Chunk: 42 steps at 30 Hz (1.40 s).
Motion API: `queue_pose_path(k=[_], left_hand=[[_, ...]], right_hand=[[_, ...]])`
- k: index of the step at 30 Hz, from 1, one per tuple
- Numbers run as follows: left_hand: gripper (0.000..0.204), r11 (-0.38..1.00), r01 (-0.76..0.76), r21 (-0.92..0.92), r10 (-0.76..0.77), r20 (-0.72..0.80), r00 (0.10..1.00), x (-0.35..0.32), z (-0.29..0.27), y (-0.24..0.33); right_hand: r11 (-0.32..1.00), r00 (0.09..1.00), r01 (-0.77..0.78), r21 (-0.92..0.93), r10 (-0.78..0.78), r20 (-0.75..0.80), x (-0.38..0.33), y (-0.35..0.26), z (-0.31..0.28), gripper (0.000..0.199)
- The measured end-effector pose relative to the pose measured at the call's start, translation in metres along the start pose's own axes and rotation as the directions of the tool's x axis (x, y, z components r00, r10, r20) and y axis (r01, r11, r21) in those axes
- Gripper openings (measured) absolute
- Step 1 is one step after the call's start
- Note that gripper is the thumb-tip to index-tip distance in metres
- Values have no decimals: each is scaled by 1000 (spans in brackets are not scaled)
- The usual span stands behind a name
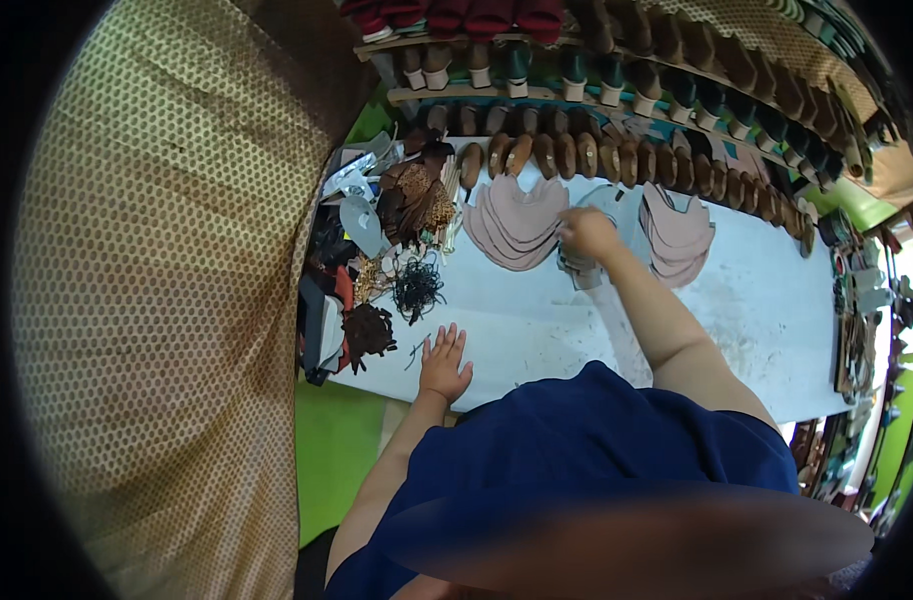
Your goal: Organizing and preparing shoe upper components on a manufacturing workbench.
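Note:
My left hand (445,368) lies flat near the front edge of the white table (517,345), fingers stretched out and holding nothing. A few thin dark strips lie just left of its fingertips. My right hand (589,233) reaches across the table with its fingers curled together; what they hold, if anything, is hidden. It is over a stack of small greyish pieces (583,272), at the right edge of a fanned pile of pale pink, curved cut pieces (517,235). Another pile of similar pink pieces (677,240) lies to the right of my forearm.
Dark cord (417,288), brown strips (369,332) and brown material (417,195) clutter the table's left end. Brown shoe-shaped forms (565,156) line the back. Shelves of heeled shoes (575,75) rise behind. A patterned curtain (177,300) hangs at left.

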<state>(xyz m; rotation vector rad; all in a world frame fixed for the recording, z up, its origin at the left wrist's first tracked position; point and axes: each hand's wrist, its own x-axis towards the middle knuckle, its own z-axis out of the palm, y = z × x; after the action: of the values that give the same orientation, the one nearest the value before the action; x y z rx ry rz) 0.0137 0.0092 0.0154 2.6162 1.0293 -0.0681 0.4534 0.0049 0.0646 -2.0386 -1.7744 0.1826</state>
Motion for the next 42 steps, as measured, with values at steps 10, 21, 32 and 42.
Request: queue_pose_path(k=[10, 21, 32, 42], left_hand=[[73, 999, 18, -39, -18, 6, 1000, 3, -3, 2], [74, 1000, 12, -17, -12, 12, 1000, 6, -5, 1], [72, 1000, 13, -14, -13, -7, 1000, 4, -1, 0], [72, 1000, 16, -8, -16, 23, 1000, 6, -6, 2]], right_hand=[[988, 963, 150, -26, -140, 231, 50, -20, 73, 31], [971, 992, -121, 208, 128, -19, 95, 18, 51, 20], [978, 920, 46, 202, 38, -391, 96, -55, -62, 23], [692, 649, 707, 147, -718, 252, -122, -88, 75, 22]])
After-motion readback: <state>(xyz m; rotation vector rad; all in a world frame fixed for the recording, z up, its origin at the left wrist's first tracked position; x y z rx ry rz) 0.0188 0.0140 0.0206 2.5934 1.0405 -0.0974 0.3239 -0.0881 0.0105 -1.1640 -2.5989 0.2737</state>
